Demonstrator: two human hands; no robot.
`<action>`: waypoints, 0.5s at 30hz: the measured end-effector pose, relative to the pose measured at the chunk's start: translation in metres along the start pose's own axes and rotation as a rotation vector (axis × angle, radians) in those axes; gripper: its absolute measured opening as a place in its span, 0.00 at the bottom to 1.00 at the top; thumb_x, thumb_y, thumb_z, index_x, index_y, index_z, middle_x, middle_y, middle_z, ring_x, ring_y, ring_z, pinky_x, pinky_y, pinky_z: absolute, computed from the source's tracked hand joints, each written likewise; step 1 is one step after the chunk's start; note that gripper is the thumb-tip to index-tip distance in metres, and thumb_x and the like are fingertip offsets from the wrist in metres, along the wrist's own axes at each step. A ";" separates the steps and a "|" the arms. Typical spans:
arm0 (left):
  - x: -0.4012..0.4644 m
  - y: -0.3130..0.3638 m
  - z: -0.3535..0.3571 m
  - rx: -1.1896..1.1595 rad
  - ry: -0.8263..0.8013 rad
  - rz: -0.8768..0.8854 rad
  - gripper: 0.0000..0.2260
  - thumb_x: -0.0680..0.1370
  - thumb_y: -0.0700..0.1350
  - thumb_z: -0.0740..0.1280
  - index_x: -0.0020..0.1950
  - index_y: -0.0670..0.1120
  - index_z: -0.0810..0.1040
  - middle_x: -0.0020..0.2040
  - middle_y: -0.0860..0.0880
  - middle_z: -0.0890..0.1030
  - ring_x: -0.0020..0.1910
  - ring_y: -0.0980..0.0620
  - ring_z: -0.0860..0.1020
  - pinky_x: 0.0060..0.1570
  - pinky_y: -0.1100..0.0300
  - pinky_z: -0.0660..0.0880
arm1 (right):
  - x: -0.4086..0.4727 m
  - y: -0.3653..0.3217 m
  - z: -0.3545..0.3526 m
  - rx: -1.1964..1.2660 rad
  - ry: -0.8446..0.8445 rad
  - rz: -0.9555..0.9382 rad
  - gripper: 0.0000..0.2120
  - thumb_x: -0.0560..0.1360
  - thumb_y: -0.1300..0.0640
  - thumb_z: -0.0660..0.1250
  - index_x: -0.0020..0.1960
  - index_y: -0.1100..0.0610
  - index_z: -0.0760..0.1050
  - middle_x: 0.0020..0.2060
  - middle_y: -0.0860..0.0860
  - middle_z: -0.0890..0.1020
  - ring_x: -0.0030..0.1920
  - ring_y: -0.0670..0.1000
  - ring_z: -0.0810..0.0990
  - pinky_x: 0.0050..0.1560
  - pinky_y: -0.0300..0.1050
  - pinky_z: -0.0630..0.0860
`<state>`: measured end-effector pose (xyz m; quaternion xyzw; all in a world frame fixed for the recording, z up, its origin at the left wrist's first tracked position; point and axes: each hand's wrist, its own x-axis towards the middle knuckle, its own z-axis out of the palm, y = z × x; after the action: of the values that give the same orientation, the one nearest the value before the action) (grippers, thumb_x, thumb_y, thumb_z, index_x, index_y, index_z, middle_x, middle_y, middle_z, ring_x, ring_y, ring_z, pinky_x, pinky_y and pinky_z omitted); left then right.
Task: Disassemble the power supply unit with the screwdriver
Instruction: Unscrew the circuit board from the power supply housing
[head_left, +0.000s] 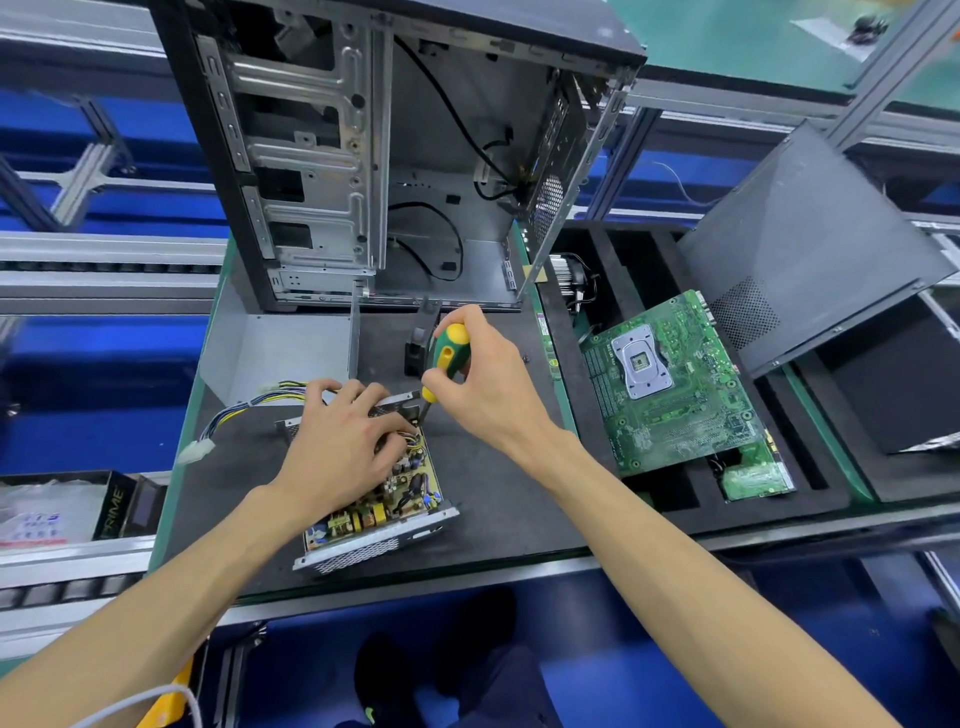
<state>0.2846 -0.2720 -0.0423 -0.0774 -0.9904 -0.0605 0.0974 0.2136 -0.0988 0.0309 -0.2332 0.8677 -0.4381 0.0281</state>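
Blue conveyor frames surround a green-edged table (205, 332) covered with a dark mat, and the largest thing on it, the upright computer case (374, 156), stands open and gutted, holding only loose black cables and bare drive bays (if the work gets rough, a knock to the table could tip it toward the hands). Right of it a black foam tray (675, 499) carries a green motherboard (670, 384) lying tilted across its slots, a smaller green card (756, 478) in a pocket below, and a cooler fan half seen at the far end. Near the table's front the power supply unit (374, 499) sits with its cover off, its shallow metal shell holding the yellow circuit board and a bundle of wires that trails out to the left. The left hand (343, 441) presses down on it, fingers spread and bent over the far components; fingertips so close to the tip could be jabbed if the blade slips, and capacitors on that board might still carry charge. The right hand's grip (483, 379) is curled round the screwdriver (442, 358), its tip set at the unit's far corner; too steep an angle would likely strip the screw, and a freed screw could drop among the parts
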 end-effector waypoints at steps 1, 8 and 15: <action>0.000 0.000 0.001 -0.003 0.004 0.001 0.18 0.78 0.52 0.56 0.48 0.57 0.87 0.49 0.51 0.80 0.50 0.48 0.76 0.60 0.44 0.64 | 0.000 0.001 0.001 0.004 -0.003 0.003 0.16 0.73 0.59 0.71 0.55 0.50 0.67 0.41 0.45 0.75 0.41 0.50 0.73 0.41 0.46 0.72; 0.000 -0.001 0.004 -0.025 0.033 0.003 0.18 0.77 0.51 0.56 0.46 0.57 0.87 0.49 0.52 0.79 0.49 0.48 0.76 0.59 0.44 0.65 | -0.001 0.005 0.006 -0.009 -0.017 0.001 0.15 0.75 0.59 0.71 0.57 0.52 0.68 0.42 0.46 0.74 0.40 0.49 0.71 0.40 0.43 0.68; 0.000 -0.001 0.003 -0.021 0.028 0.006 0.18 0.77 0.51 0.56 0.47 0.57 0.87 0.48 0.52 0.79 0.49 0.48 0.76 0.59 0.44 0.65 | 0.000 0.003 0.006 -0.008 -0.027 0.001 0.15 0.75 0.59 0.70 0.57 0.52 0.68 0.43 0.48 0.76 0.39 0.50 0.72 0.40 0.46 0.71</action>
<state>0.2839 -0.2727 -0.0454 -0.0803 -0.9880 -0.0715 0.1108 0.2137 -0.1012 0.0248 -0.2388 0.8691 -0.4313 0.0387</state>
